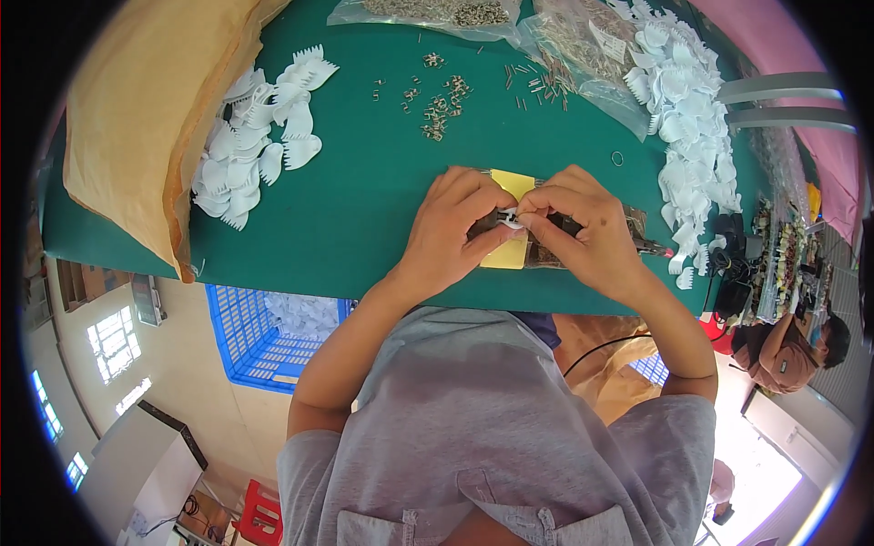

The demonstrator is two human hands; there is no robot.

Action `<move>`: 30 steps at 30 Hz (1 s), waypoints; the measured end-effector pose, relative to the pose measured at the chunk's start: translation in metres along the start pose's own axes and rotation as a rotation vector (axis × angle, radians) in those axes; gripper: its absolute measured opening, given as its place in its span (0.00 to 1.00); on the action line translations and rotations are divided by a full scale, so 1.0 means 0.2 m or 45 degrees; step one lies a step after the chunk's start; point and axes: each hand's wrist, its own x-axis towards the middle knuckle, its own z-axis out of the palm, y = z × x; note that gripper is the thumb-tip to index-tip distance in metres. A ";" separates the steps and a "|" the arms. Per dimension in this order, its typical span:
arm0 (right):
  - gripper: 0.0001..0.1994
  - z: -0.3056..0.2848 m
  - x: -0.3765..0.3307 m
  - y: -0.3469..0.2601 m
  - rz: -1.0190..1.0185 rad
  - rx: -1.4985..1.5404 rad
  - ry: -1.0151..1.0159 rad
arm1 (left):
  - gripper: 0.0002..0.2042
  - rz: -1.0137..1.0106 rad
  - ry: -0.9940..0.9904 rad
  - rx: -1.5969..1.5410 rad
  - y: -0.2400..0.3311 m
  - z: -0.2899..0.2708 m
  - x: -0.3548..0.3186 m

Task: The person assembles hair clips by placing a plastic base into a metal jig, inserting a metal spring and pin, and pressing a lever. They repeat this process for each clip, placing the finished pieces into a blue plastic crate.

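Part [512, 222] is sitting over the yellow block [503, 258]; I'm seeing the left hand [453, 223] and right hand [584, 227] pinching it, each grip clamping its edge; uneven pressing could be flicking it onto the bench [350, 218].

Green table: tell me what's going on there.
A person sits at the green table, both hands together over a yellow pad. The left hand pinches a small white piece; the right hand has its fingertips at that piece, though what they grip is too small to tell. White toothed pieces lie heaped to the left, with more to the right. Small metal clips and pins lie loose farther back.
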 end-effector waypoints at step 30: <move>0.17 -0.10 0.27 0.02 0.636 0.163 -0.619 | 0.11 -0.007 -0.035 0.031 0.01 -0.01 0.00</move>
